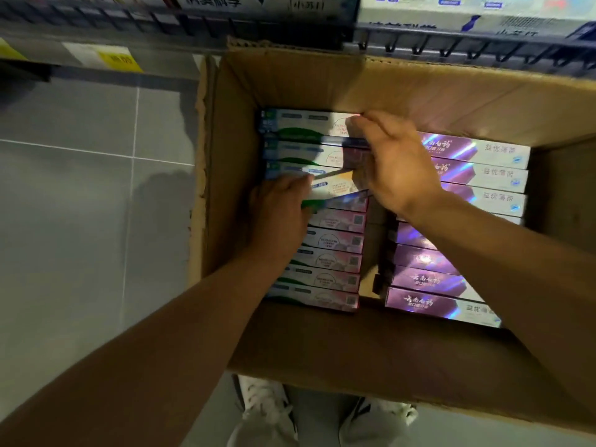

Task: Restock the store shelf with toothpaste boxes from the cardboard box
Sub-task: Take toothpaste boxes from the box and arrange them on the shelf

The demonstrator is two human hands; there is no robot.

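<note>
An open cardboard box (pixel 309 82) stands on the floor below me. Its left column holds several white-and-green toothpaste boxes (pixel 329 259), its right column several purple ones (pixel 483 175). My left hand (pixel 277 214) grips the left end of one white-and-green toothpaste box (pixel 335 185), which is tilted up out of the stack. My right hand (pixel 393 166) closes over the right ends of the top few white-and-green boxes, fingers pointing left. The store shelf (pixel 451 14) with stocked toothpaste boxes runs along the top of the view.
A wire shelf rail (pixel 483 46) overhangs the box's far edge. A lower shelf edge with yellow price tags (pixel 119 61) lies at the upper left. Grey tiled floor (pixel 80 188) spreads to the left. My white shoes (pixel 267 411) show under the box's near flap.
</note>
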